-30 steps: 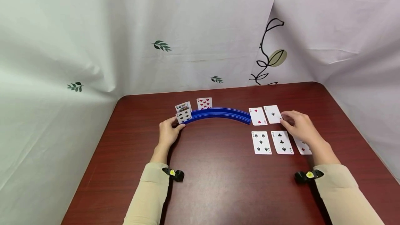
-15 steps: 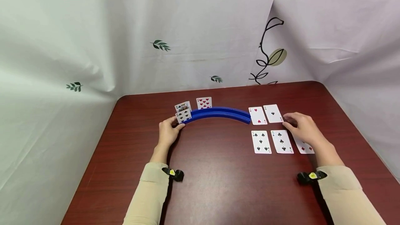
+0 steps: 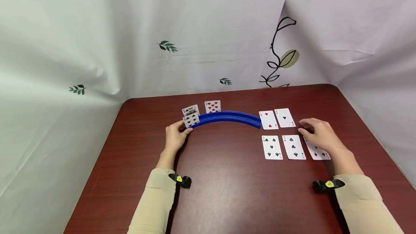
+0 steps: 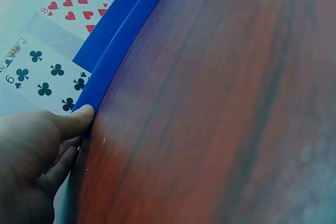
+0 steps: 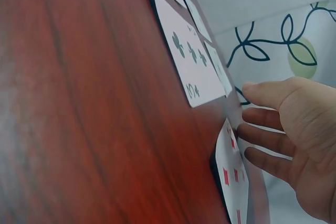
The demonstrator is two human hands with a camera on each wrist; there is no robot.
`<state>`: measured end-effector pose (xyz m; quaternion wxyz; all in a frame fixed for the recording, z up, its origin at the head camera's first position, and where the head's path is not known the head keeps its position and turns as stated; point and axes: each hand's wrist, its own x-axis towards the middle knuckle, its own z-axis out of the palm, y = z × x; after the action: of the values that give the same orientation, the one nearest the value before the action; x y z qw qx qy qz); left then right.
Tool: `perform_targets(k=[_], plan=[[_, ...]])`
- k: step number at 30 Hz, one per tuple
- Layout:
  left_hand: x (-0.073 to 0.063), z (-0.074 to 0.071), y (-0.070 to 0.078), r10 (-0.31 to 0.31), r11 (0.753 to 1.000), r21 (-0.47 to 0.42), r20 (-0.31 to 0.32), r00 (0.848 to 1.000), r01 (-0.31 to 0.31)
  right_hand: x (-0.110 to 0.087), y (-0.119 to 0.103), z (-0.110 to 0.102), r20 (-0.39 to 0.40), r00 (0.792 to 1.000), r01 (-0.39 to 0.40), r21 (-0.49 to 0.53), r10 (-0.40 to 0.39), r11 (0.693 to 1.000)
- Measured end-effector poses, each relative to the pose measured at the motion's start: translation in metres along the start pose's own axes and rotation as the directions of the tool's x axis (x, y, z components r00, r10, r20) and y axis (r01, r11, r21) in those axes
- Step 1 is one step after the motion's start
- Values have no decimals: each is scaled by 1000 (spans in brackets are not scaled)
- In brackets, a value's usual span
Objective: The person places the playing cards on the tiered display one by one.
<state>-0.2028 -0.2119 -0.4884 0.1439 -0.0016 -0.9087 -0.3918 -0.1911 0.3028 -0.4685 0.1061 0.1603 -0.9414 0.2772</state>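
In the head view, my left hand (image 3: 175,136) grips the left end of a curved blue card holder (image 3: 229,116). Standing in that end are a clubs card (image 3: 191,120) and, partly hidden behind it, a king (image 3: 190,110). A hearts card (image 3: 212,106), marked 8 in the left wrist view, stands farther along. On the right, my right hand (image 3: 320,135) holds nothing, its fingers loosely bent above a diamonds card (image 3: 320,152) that it partly covers. In the right wrist view the thumb and fingers (image 5: 268,135) are apart.
Flat on the reddish-brown table (image 3: 227,183) lie a two of hearts (image 3: 268,120), an ace of clubs (image 3: 285,122), a five of spades (image 3: 271,152) and a three of clubs (image 3: 294,143). A white curtain (image 3: 201,28) hangs behind the table.
My right hand has drawn away rightward from the ace of clubs, uncovering more of the diamonds card. The left hand and the card holder stay put.
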Motion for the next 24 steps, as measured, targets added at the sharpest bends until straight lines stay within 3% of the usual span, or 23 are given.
perform_targets(k=[17,24], plan=[[-1,0,-1,-6,1000,-18,-1,1000,6,-13,10,-7,9,999,-35,-25,35,999],[0,0,-1,7,1000,-2,-5,1000,-7,-17,19,-13,49,997,-58,-39,60,998]])
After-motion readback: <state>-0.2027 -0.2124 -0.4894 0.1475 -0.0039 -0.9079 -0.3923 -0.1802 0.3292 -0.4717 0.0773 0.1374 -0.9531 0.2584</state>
